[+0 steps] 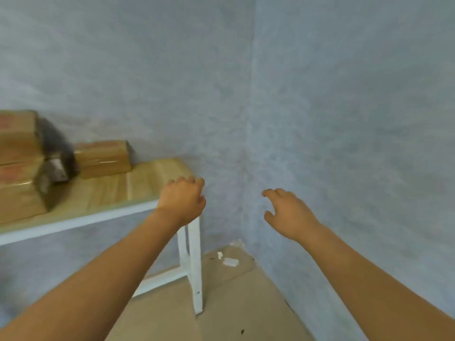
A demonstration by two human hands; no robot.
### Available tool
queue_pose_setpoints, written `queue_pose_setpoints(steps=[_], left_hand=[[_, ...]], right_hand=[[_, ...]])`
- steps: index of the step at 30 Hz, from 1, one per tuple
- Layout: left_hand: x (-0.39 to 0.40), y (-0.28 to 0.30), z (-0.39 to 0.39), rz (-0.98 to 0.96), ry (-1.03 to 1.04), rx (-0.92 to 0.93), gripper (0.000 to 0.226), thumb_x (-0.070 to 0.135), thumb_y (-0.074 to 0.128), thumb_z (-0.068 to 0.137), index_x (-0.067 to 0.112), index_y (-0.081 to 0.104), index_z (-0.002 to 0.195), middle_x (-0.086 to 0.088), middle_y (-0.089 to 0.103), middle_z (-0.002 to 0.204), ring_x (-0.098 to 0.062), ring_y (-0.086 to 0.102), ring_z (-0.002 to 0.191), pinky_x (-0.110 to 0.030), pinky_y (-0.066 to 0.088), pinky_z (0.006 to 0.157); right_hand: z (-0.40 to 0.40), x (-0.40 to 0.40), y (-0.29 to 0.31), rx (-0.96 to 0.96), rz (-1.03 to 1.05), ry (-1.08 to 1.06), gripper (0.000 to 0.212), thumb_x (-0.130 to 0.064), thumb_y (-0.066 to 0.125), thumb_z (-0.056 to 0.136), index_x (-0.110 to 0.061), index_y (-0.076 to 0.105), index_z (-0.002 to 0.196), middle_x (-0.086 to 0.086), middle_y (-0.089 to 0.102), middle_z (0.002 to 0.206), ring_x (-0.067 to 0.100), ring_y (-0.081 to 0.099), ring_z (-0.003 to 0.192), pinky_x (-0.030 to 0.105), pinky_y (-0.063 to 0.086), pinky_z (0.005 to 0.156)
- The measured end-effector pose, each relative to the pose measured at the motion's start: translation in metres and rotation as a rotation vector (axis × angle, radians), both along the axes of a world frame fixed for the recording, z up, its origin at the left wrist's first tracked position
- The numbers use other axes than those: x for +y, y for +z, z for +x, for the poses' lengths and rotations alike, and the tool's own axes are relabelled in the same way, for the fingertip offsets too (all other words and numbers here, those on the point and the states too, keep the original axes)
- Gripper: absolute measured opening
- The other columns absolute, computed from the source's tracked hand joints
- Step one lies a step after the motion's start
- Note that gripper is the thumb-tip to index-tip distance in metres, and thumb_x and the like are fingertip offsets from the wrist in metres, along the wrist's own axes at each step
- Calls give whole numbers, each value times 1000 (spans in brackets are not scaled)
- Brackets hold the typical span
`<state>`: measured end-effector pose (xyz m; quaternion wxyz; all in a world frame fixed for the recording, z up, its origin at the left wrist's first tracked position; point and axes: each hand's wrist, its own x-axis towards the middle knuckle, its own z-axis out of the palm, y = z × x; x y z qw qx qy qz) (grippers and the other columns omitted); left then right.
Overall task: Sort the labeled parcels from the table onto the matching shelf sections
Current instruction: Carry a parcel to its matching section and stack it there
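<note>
Several brown parcels [22, 168] are seen stacked at the far left of a wooden table [138, 183] with a white frame, all of them well to the left of both hands. At the left edge, large taped cartons are piled one on another, red printing showing on their faces but too blurred to be read; a dark wrapped package [57, 153] is wedged beside them, and a smaller carton [103, 158] is set just to its right, its long axis running left to right along the wall. Bare tabletop is left between that carton and the table's right end. The left hand [183, 199] is held over the table's right corner, fingers loosely curled, nothing gripped; it is judged the nearer hand to the parcels. The right hand [288, 212] is held in the air further right, before the grey wall corner [248, 119], fingers spread and relaxed, also empty. No shelf sections are shown. A leftward reach is judged to be needed, the smaller carton being the closest candidate.
</note>
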<state>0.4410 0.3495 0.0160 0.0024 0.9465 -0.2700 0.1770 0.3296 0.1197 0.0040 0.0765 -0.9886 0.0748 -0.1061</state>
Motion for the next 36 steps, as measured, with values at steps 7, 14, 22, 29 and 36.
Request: queue_pose_setpoints(steps=[7, 14, 22, 29, 36], left_hand=[[190, 5, 88, -40, 271, 6, 43, 35, 47, 96, 20, 49, 137, -5, 59, 133, -28, 56, 118, -38, 46, 95], [317, -7, 142, -131, 510, 54, 39, 36, 47, 96, 19, 52, 131, -5, 60, 125, -28, 57, 113, -41, 48, 92], [439, -28, 235, -403, 834, 173, 50, 36, 51, 95, 19, 44, 141, -7, 51, 136, -29, 52, 120, -43, 50, 90], [512, -50, 302, -848, 1029, 329, 65, 40, 53, 96, 13, 30, 150, -16, 40, 148, -37, 51, 124, -44, 45, 97], [542, -65, 342, -1424, 973, 614, 45, 47, 56, 96, 14, 55, 127, -12, 58, 131, -26, 60, 107, -41, 48, 92]], right_hand=[[153, 158, -6, 23, 0, 252, 55, -29, 50, 99, -19, 34, 150, 7, 45, 145, 30, 44, 130, 39, 41, 102], [281, 285, -19, 82, 125, 469, 56, -29, 56, 95, -20, 39, 148, 7, 47, 143, 29, 48, 128, 35, 45, 98], [417, 408, -46, 226, 410, 634, 53, -31, 58, 96, -24, 41, 146, 4, 48, 147, 24, 52, 126, 33, 44, 99], [508, 496, -59, 445, 628, 613, 60, -54, 48, 98, -21, 38, 148, 4, 51, 145, 22, 52, 129, 28, 39, 91], [539, 561, -83, 662, 1065, 498, 56, -65, 51, 91, -36, 38, 137, -15, 52, 125, 17, 52, 119, 40, 41, 95]])
